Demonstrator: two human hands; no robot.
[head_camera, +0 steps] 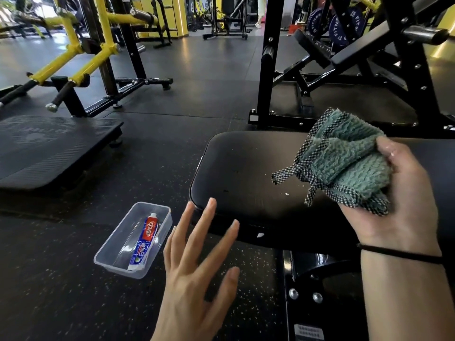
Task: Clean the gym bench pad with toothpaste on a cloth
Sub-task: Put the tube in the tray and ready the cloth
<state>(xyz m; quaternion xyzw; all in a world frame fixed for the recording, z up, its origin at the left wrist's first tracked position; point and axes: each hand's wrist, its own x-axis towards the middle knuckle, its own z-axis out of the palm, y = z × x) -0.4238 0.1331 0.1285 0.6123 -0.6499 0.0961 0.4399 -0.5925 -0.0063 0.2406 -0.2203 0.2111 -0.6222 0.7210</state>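
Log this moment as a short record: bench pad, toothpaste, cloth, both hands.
bench pad: black, with a few small white specks on top
tub: clear plastic, on the floor beside the bench pad
toothpaste: tube lying inside the tub
cloth: green with checked edging, bunched up
left hand: fingers spread, holding nothing, between tub and bench pad
right hand: holds the cloth above the bench pad

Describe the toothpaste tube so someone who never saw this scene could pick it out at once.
Start at the black bench pad on the right. On the speckled floor left of its near corner sits a clear plastic tray; the toothpaste tube lies inside, the only red, white and blue thing there.
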